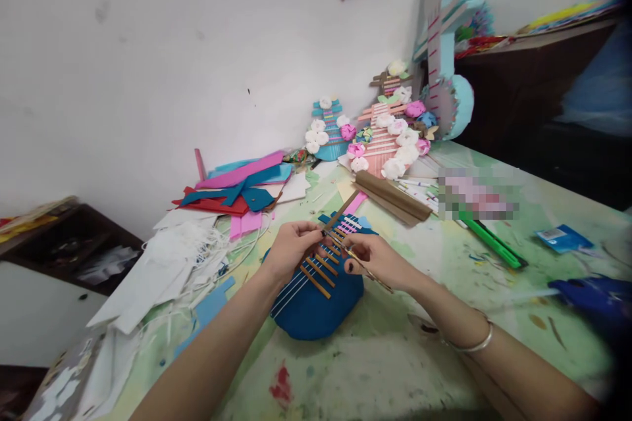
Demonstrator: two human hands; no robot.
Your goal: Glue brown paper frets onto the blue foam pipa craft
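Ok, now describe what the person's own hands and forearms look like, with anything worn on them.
The left hand and the right hand are ungloved, with no sleeves showing. A thin silver-coloured bangle rings the right forearm. The right thumbnail looks dark, as if painted.

So the dark blue instrument-shaped piece [318,309] lies on the table, rounded end nearest, with white strings and brown strips across its front.

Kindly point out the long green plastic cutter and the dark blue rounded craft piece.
Long green plastic cutter [495,245]: head view, middle of handle.
Dark blue rounded craft piece [318,319]: head view, lower body.
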